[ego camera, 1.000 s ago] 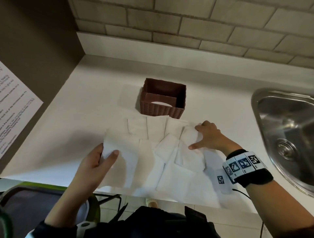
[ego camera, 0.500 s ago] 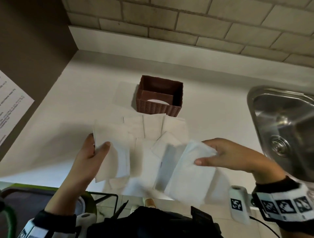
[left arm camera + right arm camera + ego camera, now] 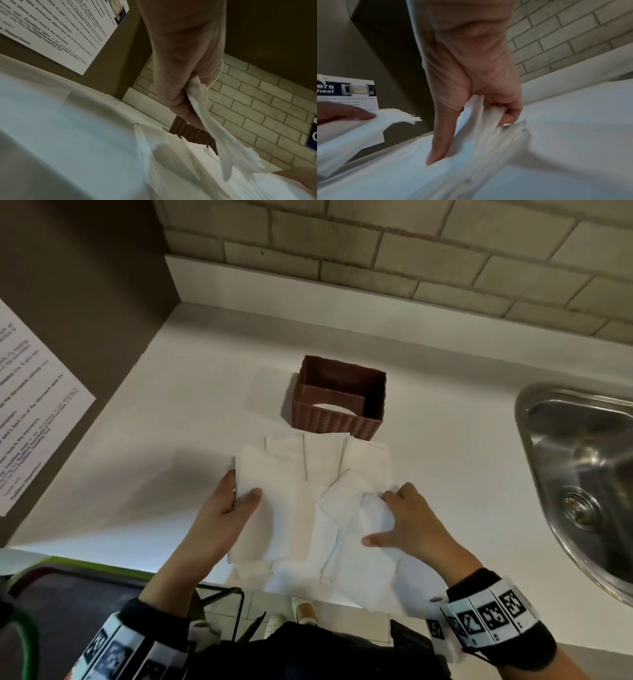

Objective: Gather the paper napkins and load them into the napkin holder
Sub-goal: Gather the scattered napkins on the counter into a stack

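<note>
Left hand (image 3: 181,75) pinches napkins (image 3: 214,128); brown holder (image 3: 193,134) behind

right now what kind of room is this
Probably a shared kitchenette or break room: a steel sink set in a white counter, a brick-tile backsplash, and a posted microwave-use notice.

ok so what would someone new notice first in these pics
Probably the spread of white paper napkins on the counter, with the left hand and right hand each gripping some. Just behind stands the brown napkin holder; a steel sink sits at the right.
</note>
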Tool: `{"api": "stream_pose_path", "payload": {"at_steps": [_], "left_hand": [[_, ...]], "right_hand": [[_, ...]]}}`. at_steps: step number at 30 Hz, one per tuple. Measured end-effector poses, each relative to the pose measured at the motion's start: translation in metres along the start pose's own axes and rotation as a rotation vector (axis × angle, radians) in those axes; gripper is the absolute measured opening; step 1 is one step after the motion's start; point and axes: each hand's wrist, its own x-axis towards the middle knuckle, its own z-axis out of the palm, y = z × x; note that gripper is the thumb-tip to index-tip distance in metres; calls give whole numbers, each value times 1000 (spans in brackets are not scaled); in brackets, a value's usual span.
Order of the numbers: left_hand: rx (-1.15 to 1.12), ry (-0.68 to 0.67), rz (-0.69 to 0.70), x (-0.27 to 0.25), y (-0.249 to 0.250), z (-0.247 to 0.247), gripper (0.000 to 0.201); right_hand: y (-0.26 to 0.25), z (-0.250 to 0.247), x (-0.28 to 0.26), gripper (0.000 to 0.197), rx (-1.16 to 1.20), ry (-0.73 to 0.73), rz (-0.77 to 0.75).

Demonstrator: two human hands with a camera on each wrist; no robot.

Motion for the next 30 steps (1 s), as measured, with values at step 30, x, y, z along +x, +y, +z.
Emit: {"api": "stream_pose_path", "payload": {"at_steps": [30], "left_hand": [[-244,-115,-37,13,-5,0,33]], "right_hand": [[-56,-49,19,47,212,32,-387]]}}
